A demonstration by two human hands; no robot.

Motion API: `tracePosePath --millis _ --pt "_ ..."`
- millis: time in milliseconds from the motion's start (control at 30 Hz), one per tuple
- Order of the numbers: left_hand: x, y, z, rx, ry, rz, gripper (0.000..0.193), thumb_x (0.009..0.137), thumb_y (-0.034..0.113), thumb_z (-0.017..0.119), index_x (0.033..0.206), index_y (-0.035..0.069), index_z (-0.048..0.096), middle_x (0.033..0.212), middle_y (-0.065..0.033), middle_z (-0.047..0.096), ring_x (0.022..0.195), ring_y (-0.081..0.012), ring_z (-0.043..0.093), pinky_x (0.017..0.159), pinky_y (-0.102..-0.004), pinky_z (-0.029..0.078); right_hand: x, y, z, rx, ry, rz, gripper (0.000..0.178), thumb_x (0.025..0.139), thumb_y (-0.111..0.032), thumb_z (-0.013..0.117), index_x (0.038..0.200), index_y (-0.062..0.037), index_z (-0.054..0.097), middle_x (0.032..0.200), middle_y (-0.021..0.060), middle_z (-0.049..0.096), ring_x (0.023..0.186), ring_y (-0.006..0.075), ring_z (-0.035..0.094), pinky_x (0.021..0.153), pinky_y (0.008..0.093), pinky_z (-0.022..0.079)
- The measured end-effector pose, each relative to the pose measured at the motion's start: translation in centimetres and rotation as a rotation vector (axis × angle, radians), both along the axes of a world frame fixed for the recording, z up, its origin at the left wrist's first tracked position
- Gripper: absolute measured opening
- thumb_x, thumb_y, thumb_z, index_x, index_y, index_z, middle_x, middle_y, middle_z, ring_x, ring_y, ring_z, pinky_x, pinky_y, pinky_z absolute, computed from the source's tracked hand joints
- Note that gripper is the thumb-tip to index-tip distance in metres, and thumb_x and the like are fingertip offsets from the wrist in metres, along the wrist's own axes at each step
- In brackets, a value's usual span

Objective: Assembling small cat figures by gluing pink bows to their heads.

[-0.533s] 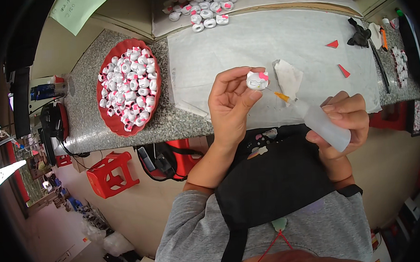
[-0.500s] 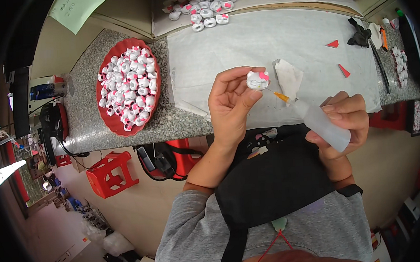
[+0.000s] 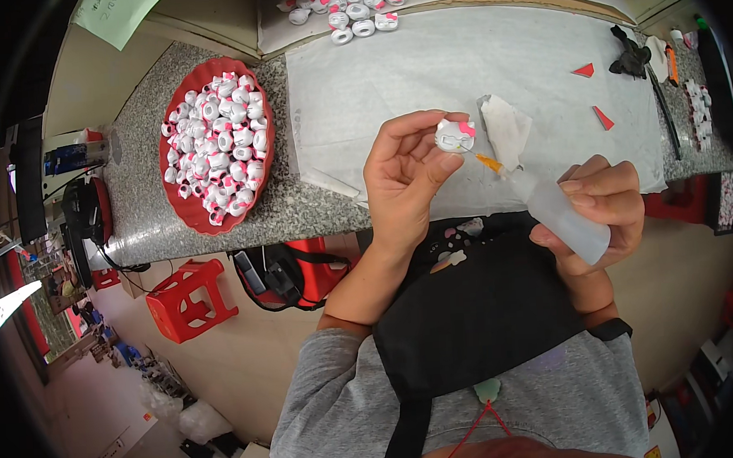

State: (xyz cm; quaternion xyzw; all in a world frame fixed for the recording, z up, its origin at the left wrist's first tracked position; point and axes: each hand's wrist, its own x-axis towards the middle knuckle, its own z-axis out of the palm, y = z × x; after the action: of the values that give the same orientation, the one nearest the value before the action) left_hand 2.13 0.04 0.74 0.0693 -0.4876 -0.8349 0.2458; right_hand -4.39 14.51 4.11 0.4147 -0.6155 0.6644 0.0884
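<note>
Between the thumb and fingers of my left hand (image 3: 409,164) is a small white cat-head figure (image 3: 455,135) with a pink bow, its front turned up. My right hand (image 3: 602,208) is wrapped round a translucent squeeze bottle (image 3: 567,223), tilted toward the figure. The bottle's orange needle tip (image 3: 488,163) points at the figure's lower edge; whether it touches cannot be made out. Both hands are above the near edge of the white sheet (image 3: 375,79). Just beyond the bottle tip lies a crumpled white cloth (image 3: 507,130).
Left on the granite counter, a red scalloped tray (image 3: 185,215) is heaped with white-and-pink cat heads. More heads (image 3: 358,11) sit on the sheet's far side. Two red scraps (image 3: 603,118), a black crumpled piece (image 3: 627,53) and an orange-handled tool (image 3: 671,65) lie to the right.
The cat-head figure has shifted slightly right in my left fingers' grip, and its front has turned a little. My right hand and the bottle stay almost in place. The whole view has shifted slightly.
</note>
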Motion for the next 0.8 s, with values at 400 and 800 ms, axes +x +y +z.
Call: tracePosePath --millis 400,800 --pt "0.04 0.11 0.10 0.014 0.006 0.006 0.035 0.069 0.001 0.056 0.101 0.000 0.041 0.098 -0.0176 0.049 0.085 -0.0208 0.052 0.077 -0.0329 0.042 -0.03 0.24 0.08 -0.009 0.017 -0.026 0.037 0.054 -0.010 0.073 0.079 -0.0072 0.045 0.076 0.0058 0.045 0.055 0.0107 0.040 0.048 0.0210 0.036" --pt "0.00 0.19 -0.14 0.006 -0.010 -0.009 0.035 0.069 -0.001 0.055 0.100 -0.001 0.041 0.098 -0.0176 0.049 0.086 -0.0207 0.051 0.078 -0.0329 0.041 -0.01 0.10 -0.16 -0.001 0.035 -0.009 0.038 0.054 -0.011 0.073 0.080 -0.0076 0.044 0.076 0.0059 0.045 0.055 0.0108 0.041 0.048 0.0210 0.037"
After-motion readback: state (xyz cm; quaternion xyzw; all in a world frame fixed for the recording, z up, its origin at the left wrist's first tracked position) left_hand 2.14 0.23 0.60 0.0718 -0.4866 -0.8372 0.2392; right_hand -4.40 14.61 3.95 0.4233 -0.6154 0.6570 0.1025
